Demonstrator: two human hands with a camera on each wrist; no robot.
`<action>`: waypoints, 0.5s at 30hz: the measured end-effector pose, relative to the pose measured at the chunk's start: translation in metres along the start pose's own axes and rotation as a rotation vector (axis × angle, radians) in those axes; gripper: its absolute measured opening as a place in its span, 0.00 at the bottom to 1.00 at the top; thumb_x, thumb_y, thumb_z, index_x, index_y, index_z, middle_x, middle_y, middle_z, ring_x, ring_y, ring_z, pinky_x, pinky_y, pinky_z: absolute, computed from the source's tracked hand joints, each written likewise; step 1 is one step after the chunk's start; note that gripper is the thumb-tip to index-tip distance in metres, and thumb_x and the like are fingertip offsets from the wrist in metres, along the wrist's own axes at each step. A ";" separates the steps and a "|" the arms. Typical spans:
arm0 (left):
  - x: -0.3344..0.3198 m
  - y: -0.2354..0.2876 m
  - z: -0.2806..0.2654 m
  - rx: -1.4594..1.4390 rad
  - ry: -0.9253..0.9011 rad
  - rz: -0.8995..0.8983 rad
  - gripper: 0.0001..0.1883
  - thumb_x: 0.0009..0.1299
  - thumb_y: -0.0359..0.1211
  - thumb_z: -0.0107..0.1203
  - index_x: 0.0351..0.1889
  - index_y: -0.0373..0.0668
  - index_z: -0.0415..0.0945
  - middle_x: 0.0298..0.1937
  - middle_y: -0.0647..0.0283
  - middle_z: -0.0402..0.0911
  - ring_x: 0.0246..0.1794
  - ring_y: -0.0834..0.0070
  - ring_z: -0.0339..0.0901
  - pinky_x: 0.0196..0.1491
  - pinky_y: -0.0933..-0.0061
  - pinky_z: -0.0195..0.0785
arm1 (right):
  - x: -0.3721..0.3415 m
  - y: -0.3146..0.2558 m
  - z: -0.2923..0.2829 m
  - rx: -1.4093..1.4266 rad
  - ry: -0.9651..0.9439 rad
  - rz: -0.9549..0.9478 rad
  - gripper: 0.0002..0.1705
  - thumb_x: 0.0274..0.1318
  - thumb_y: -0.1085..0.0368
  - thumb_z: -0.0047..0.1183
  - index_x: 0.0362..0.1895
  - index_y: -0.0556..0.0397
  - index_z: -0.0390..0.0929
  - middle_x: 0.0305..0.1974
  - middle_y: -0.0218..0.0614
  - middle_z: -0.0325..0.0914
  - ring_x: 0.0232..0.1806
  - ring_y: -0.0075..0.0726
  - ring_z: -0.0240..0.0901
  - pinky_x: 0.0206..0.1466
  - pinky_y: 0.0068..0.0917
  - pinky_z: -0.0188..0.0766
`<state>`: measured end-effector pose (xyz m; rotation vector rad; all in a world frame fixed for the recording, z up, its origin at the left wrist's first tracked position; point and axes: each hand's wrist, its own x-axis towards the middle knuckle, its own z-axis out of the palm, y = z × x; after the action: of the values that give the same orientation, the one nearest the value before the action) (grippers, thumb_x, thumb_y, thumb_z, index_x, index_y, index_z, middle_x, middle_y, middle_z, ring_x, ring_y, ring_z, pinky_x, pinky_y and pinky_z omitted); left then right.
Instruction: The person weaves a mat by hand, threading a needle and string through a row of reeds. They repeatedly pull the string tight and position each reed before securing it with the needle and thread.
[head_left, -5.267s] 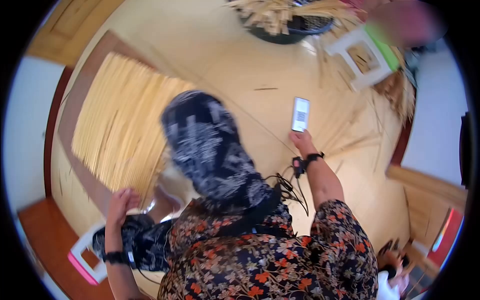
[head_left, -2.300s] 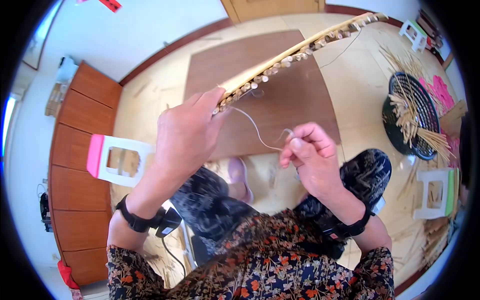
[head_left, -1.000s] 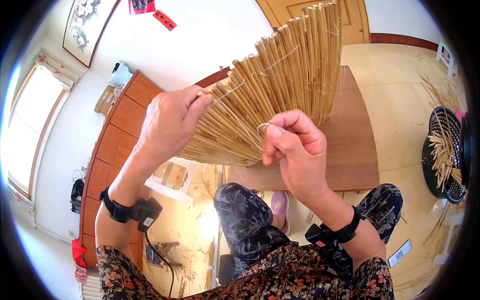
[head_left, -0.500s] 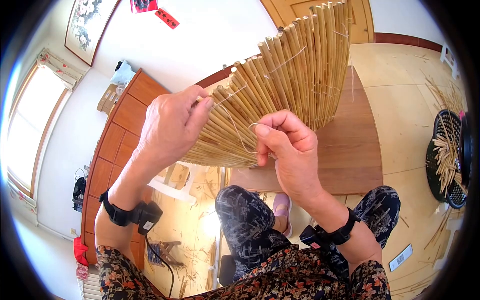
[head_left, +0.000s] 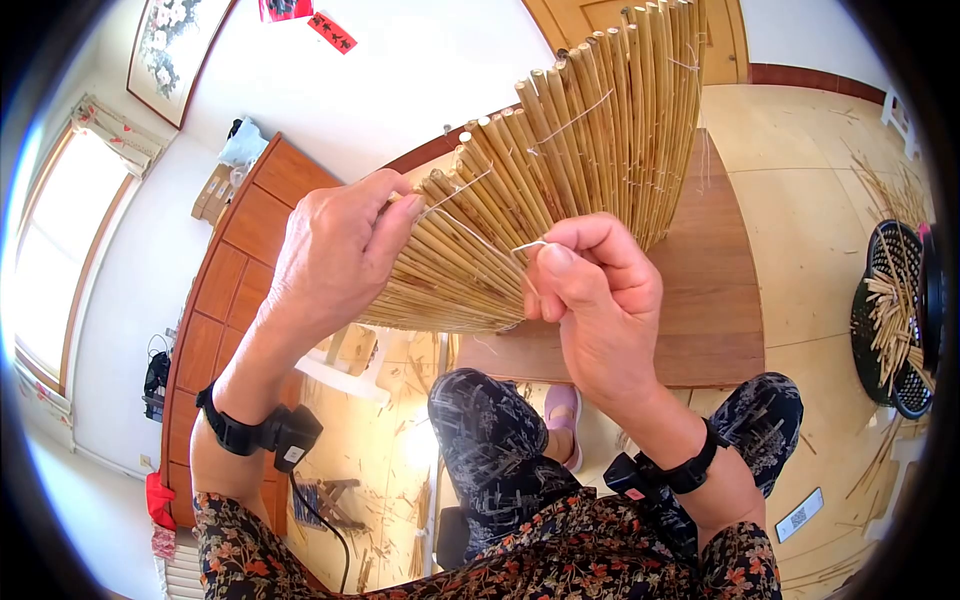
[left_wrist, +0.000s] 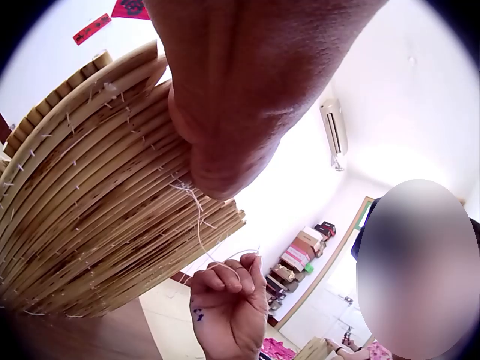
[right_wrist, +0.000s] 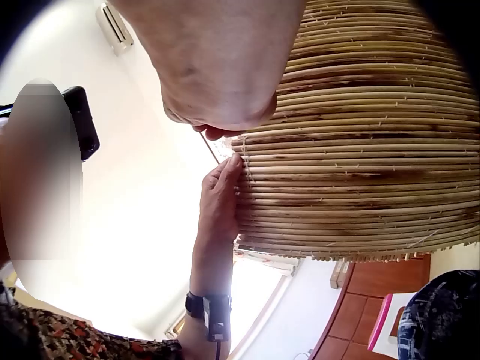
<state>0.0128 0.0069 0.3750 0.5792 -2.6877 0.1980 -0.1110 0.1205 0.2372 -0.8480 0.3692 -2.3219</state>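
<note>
A mat of pale stalks [head_left: 590, 130], stitched together with white thread, stands on edge over a brown tabletop [head_left: 705, 310]. At the mat's near upper edge, my left hand [head_left: 345, 240] grips the stalk ends, thumb on the side facing me. A thin white thread [head_left: 468, 230] runs from there to my right hand [head_left: 605, 300], which pinches it between thumb and forefinger just in front of the mat. In the left wrist view the thread [left_wrist: 200, 229] hangs slack from the stitching to the right hand. The right wrist view shows the left fingers [right_wrist: 221, 184] at the stalk ends.
On the right a dark basket [head_left: 868, 330] holds cut stalks. A phone [head_left: 800, 515] lies on the floor near my right knee. A white stool [head_left: 345, 375] and loose stalk scraps are on the left, before a wooden cabinet [head_left: 225, 290].
Earlier the mat lay flat and my right hand held the phone to the floor. Now the mat is raised in my left hand; my right hand has just drawn the thread slightly rightward.
</note>
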 end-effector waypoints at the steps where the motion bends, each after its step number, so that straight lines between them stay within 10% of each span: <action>1: 0.000 -0.001 0.001 0.004 -0.001 0.000 0.09 0.72 0.34 0.52 0.35 0.37 0.78 0.15 0.55 0.70 0.15 0.64 0.71 0.24 0.66 0.63 | 0.000 0.000 0.000 -0.008 0.002 -0.076 0.04 0.64 0.70 0.52 0.39 0.59 0.75 0.24 0.26 0.73 0.23 0.15 0.65 0.28 0.16 0.65; 10: -0.006 0.000 0.003 0.013 -0.016 -0.031 0.09 0.71 0.33 0.52 0.33 0.38 0.77 0.17 0.54 0.71 0.18 0.58 0.72 0.26 0.62 0.64 | -0.010 -0.016 0.002 0.090 -0.268 0.075 0.03 0.63 0.73 0.52 0.39 0.61 0.76 0.25 0.27 0.73 0.22 0.13 0.65 0.24 0.13 0.62; 15: -0.011 0.007 0.001 0.021 0.007 -0.005 0.08 0.70 0.33 0.52 0.34 0.38 0.77 0.18 0.53 0.72 0.20 0.56 0.74 0.26 0.61 0.64 | -0.008 -0.018 0.008 -0.046 -0.111 0.247 0.04 0.62 0.71 0.56 0.36 0.59 0.77 0.21 0.22 0.72 0.21 0.10 0.63 0.23 0.13 0.59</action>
<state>0.0182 0.0169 0.3691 0.5909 -2.6804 0.2273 -0.1092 0.1388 0.2476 -0.8961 0.4536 -2.0367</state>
